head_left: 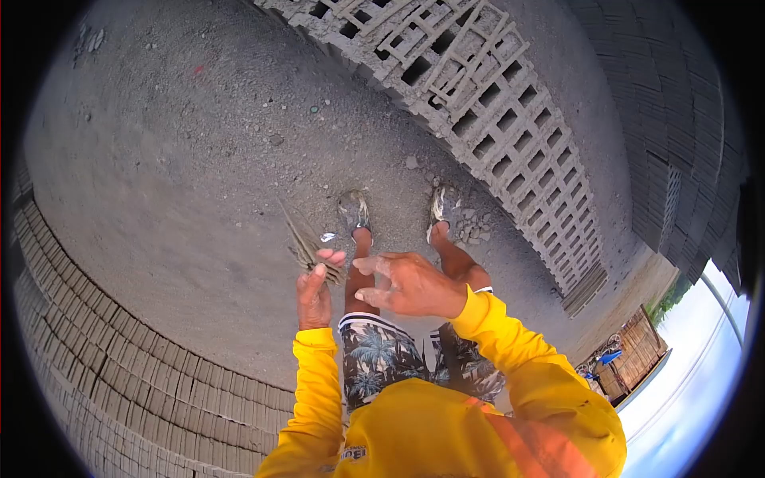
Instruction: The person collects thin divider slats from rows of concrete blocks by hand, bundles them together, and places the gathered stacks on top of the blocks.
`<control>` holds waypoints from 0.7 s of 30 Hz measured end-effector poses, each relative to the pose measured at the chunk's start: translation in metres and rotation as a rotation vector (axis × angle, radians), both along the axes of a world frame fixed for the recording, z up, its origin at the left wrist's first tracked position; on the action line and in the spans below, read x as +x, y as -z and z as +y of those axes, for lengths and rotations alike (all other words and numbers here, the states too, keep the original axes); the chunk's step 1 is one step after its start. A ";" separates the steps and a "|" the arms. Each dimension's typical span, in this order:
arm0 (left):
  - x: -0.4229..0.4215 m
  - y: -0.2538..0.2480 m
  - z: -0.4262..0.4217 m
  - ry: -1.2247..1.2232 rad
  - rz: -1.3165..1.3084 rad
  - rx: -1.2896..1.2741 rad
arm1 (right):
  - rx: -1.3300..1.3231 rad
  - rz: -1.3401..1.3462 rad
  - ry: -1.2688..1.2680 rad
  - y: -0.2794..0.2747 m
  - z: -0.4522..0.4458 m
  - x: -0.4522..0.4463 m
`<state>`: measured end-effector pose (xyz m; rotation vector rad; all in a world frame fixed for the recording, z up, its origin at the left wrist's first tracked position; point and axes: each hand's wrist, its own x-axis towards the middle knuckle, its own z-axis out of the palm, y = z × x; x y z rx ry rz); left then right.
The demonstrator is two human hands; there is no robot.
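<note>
My left hand is closed around a muddy grey-brown thing that looks like a bunch of thin strips with a long pointed end. Its exact kind cannot be made out. To the right of it, my right hand hangs in front of my legs with the back of the hand upward. Its fingers are bent but apart, reaching toward the left hand, and nothing shows between them. A small gap lies between the two hands.
A long stack of grey bricks, laid with gaps, runs from top middle to lower right, loose pieces on top. Curved rows of bricks stand at lower left. Rubble lies by my right shoe. A shed stands beyond.
</note>
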<state>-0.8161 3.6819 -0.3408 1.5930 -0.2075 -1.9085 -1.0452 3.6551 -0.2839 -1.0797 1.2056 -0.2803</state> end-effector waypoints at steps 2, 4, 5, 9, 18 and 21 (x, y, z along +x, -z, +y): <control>0.043 0.019 0.008 0.010 -0.142 0.039 | -0.103 0.171 0.235 0.048 -0.013 -0.022; 0.057 0.025 0.011 0.049 -0.267 0.071 | -0.189 0.405 0.429 0.120 -0.035 -0.060; 0.059 0.025 0.011 0.091 -0.318 0.083 | -0.129 0.495 0.496 0.157 -0.049 -0.084; 0.051 0.026 -0.001 0.370 -0.454 0.184 | -0.478 0.966 0.344 0.268 -0.099 -0.155; -0.022 0.020 -0.061 0.218 -0.341 0.299 | -0.489 0.933 0.077 0.293 -0.136 -0.203; -0.050 0.003 -0.078 0.130 -0.233 0.304 | -0.639 0.743 0.243 0.198 -0.147 -0.190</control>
